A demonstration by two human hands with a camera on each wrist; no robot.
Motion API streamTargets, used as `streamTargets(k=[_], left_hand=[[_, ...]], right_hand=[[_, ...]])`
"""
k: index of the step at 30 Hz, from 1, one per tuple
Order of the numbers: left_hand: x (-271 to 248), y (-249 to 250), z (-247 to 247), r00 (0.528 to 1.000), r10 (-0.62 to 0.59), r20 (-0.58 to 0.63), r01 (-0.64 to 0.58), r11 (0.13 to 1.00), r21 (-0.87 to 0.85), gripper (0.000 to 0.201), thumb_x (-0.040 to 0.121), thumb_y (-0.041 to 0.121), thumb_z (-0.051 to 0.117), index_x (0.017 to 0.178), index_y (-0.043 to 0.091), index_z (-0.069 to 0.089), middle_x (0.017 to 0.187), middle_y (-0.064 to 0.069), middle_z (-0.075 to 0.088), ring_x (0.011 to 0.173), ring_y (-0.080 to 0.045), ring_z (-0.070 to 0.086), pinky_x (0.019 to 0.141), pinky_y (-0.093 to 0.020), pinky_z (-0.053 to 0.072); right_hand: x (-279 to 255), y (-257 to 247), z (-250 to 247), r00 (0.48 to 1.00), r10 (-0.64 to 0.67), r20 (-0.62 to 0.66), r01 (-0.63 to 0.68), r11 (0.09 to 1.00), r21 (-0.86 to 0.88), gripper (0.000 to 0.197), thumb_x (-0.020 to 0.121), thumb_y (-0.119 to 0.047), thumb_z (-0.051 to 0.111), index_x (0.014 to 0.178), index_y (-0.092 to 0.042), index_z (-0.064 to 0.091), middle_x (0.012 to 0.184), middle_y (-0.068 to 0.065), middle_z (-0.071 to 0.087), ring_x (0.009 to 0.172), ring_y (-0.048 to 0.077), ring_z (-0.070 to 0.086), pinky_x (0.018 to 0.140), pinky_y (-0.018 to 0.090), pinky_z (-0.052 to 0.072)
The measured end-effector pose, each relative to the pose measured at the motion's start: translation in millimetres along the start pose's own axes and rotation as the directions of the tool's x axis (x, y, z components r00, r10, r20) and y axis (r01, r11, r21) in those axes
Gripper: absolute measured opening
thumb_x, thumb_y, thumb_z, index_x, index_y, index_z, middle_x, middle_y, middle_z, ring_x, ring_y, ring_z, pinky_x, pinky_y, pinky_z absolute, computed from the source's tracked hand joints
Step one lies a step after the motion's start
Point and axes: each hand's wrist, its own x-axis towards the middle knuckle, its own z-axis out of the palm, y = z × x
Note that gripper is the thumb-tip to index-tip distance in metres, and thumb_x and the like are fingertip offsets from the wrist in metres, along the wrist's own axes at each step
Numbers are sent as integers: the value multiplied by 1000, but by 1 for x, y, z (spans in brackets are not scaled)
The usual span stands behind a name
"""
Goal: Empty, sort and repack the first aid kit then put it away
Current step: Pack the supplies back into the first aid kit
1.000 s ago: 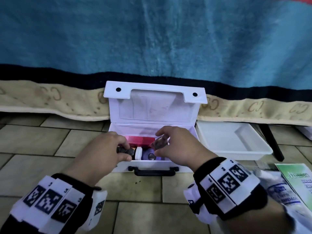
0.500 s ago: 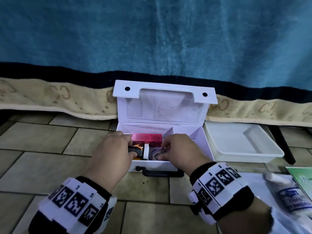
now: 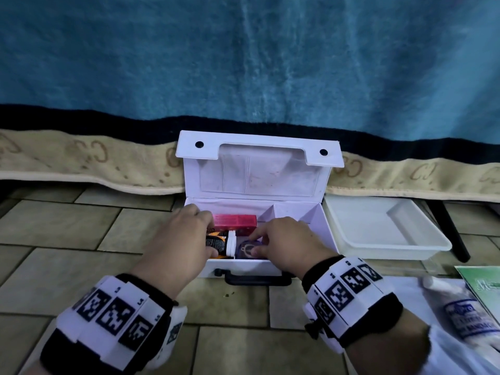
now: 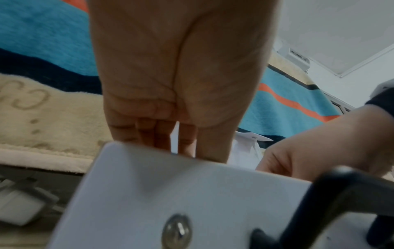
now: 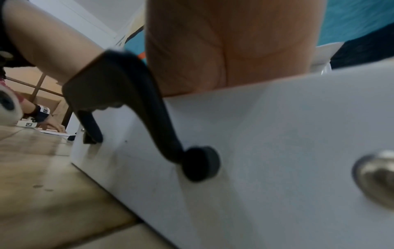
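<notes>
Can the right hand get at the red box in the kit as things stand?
Probably yes: the red box lies uncovered behind the tube, the lid stands open, and the right hand is beside it.

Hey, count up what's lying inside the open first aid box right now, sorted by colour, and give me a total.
Red: 1, the red carton at the back of the left compartment.
Orange and black: 1, the tube with a white cap, gripped by the left hand.
Purple: 1, the small purple packet under the right hand.
Total: 3 visible; the hands may hide more.
</notes>
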Motion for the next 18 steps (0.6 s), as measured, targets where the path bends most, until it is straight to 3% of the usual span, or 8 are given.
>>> streamTargets(k=[6, 18], left_hand=[[18, 4, 2, 973, 107, 205, -103, 994, -31, 81, 78, 43, 70, 144, 20, 29, 149, 5, 31, 136, -15, 29, 109, -28, 31], [24, 1, 3, 961, 109, 256, -116, 993, 10, 78, 76, 44, 71, 141, 20, 35, 141, 7, 34, 128, -14, 37, 101, -30, 40]], right_hand=[[2, 1, 3, 1000, 16, 5, -16, 1000, 15, 32, 85, -45, 60, 117, -40, 60, 118, -8, 63, 115, 16, 51, 100, 36, 29], [5, 4, 3, 999, -8, 32, 8, 1000, 6, 36, 82, -46, 64, 117, -38, 62, 117, -9, 64, 113, 16, 52, 98, 37, 28]])
